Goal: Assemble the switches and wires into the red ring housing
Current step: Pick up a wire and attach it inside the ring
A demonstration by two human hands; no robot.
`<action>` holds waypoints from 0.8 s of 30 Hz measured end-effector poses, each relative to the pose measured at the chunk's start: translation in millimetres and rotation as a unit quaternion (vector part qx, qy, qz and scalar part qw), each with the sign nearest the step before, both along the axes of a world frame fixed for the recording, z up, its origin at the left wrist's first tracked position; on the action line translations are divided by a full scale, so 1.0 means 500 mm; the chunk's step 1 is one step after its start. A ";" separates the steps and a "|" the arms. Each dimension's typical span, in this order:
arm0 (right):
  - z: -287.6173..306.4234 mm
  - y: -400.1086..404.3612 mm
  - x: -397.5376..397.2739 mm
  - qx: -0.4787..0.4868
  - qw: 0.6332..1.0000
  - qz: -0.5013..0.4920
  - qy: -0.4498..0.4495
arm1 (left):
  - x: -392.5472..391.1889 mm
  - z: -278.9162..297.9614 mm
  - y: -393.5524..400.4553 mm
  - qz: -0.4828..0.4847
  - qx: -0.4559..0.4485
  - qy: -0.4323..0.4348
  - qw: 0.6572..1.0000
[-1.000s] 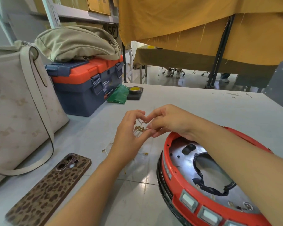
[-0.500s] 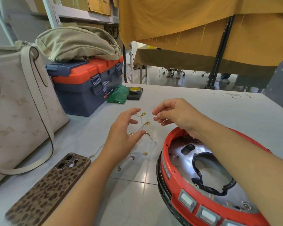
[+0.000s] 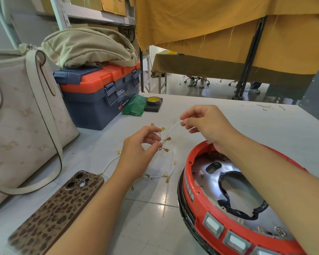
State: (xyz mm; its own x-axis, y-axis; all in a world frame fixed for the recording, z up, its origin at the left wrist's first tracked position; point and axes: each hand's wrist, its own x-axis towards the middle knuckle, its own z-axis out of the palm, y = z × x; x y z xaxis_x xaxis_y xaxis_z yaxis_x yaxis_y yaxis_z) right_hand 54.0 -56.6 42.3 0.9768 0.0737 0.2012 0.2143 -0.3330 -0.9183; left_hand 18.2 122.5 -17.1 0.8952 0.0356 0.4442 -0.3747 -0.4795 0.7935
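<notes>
Your widest free bench [image 3: 247, 122] lies at 12 to 2 o'clock, bare past the hands up to the far edge. At 4 o'clock the red housing [image 3: 195, 214] fills the near right. At 9 o'clock the tote [image 3: 22, 126] walls off the left; at 10 to 11 the toolbox [image 3: 92, 100] with a bag [image 3: 85, 46] on top blocks you. The phone [image 3: 53, 214] lies at 7. Loose wires [image 3: 155, 176] litter the gap between phone and housing; bare bench shows at 6.

red ring housing [image 3: 201, 216], white wires [image 3: 170, 130] with gold ends, leopard-print phone [image 3: 57, 214], navy toolbox [image 3: 99, 96] with an orange lid, cream bag [image 3: 22, 115], mustard cloth [image 3: 219, 24]
</notes>
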 end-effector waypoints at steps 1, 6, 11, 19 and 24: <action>0.000 0.000 0.000 0.002 1.000 -0.005 -0.004 | -0.001 0.000 -0.001 -0.002 -0.005 -0.001 1.000; 0.002 -0.002 -0.001 0.004 0.999 -0.032 -0.023 | 0.000 0.007 0.007 -0.003 -0.076 -0.025 0.997; 0.006 -0.005 0.000 0.008 0.998 -0.060 -0.036 | 0.002 0.009 0.009 -0.017 -0.141 -0.008 0.990; 0.020 -0.013 -0.005 0.024 0.993 -0.098 -0.057 | 0.009 -0.020 -0.002 0.027 0.068 0.013 0.997; 0.030 -0.021 -0.015 0.027 0.995 -0.084 -0.053 | 0.011 -0.026 0.001 0.061 0.159 0.004 0.985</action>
State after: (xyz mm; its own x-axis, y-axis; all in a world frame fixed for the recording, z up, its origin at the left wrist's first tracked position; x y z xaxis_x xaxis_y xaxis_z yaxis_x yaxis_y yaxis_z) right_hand 46.3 -67.0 57.2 0.9473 -0.1031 0.3032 0.2564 -0.3230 -0.9110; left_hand 23.8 122.8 -30.3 0.8964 0.0022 0.4433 -0.2940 -0.7456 0.5981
